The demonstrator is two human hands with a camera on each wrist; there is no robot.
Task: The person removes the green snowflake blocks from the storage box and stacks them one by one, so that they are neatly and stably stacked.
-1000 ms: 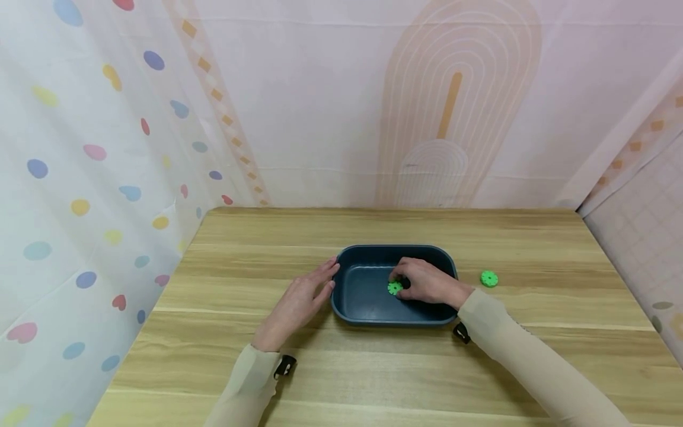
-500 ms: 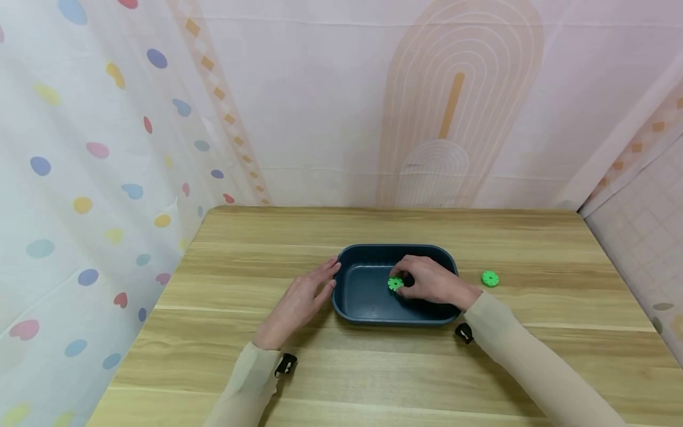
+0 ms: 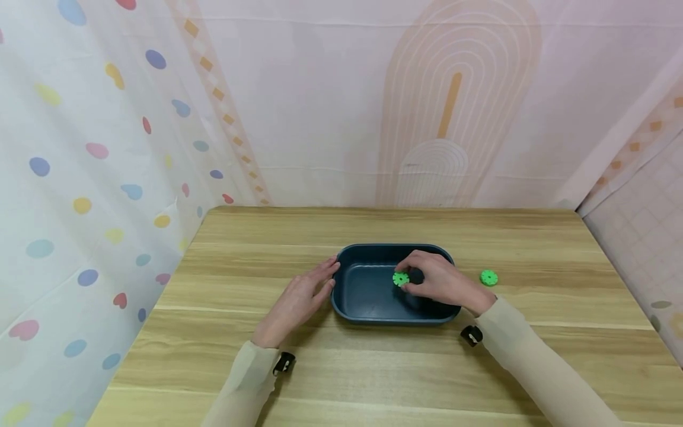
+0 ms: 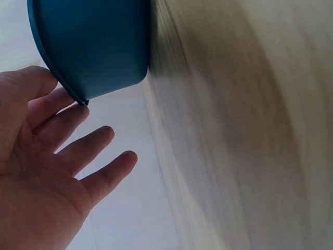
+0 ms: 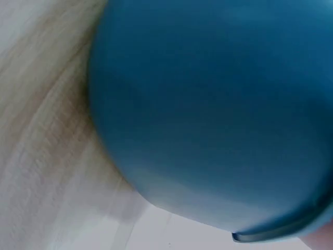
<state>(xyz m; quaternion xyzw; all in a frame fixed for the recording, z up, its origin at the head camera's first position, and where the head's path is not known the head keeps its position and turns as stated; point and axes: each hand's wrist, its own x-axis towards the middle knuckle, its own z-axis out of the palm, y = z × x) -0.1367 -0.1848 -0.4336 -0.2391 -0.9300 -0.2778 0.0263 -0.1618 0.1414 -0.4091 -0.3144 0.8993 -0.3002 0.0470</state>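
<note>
In the head view, a dark blue rectangular tub (image 3: 368,299) with rounded corners stands on the table. My right hand (image 3: 434,279) reaches over its right side and pinches a small green notched plastic disc (image 3: 401,279) between thumb and fingers, above the tub's floor. At the tub's left end rests my left hand (image 3: 299,305), its fingertips against the rim. The left wrist view shows that hand (image 4: 49,151) with fingers mostly straight, some touching the rim of the tub (image 4: 96,47). The tub's outer wall (image 5: 208,120) fills the right wrist view and hides most of the right hand.
Right of the tub lies another green notched disc (image 3: 488,277), perhaps with one more beneath it. Under everything is a wood-grain table (image 3: 373,373). Patterned curtains (image 3: 320,107) hang behind it and along its left side.
My right hand has risen slightly and shifted right, with the green disc in its fingertips. The left hand stays at the tub's left end.
</note>
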